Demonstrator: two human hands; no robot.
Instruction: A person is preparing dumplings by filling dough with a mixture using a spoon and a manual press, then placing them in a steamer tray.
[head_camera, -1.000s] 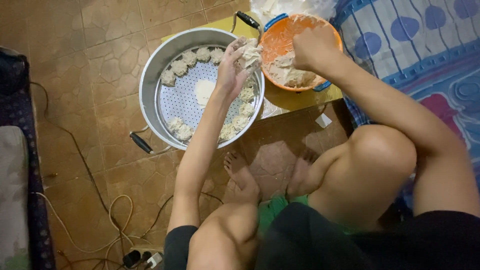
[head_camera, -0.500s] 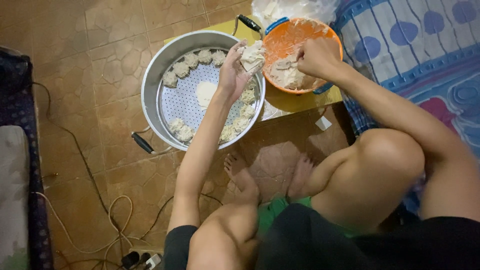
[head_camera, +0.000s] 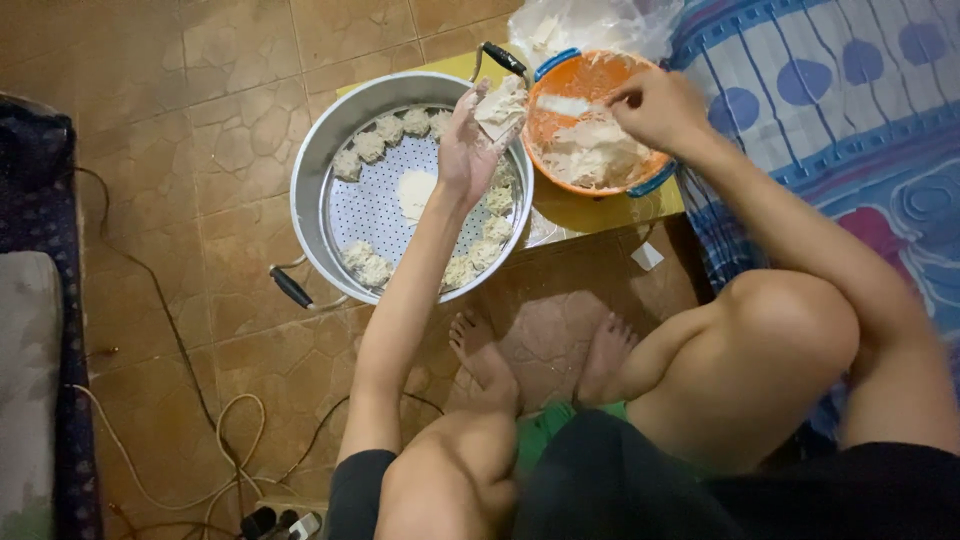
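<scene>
My left hand (head_camera: 468, 150) is raised over the right rim of a round metal steamer pot (head_camera: 310, 190) and cradles a pale dumpling wrapper (head_camera: 502, 106) in its fingers. Several folded dumplings (head_camera: 372, 144) line the edge of the perforated tray (head_camera: 380, 215) inside the pot, with a white patch at its middle. My right hand (head_camera: 655, 105) reaches into an orange bowl (head_camera: 560, 80) of pale filling (head_camera: 590, 155), fingers pinched; whether it grips a tool I cannot tell.
The bowl sits on a yellow board (head_camera: 600, 205) on the tiled floor. A clear plastic bag (head_camera: 585, 25) lies behind it. A patterned blue mat (head_camera: 830, 110) is at right. Cables (head_camera: 185, 400) trail across the floor at left. My bare feet (head_camera: 480, 355) rest below the pot.
My right hand has shifted slightly within the orange bowl. My left hand stays raised with the wrapper, barely moved.
</scene>
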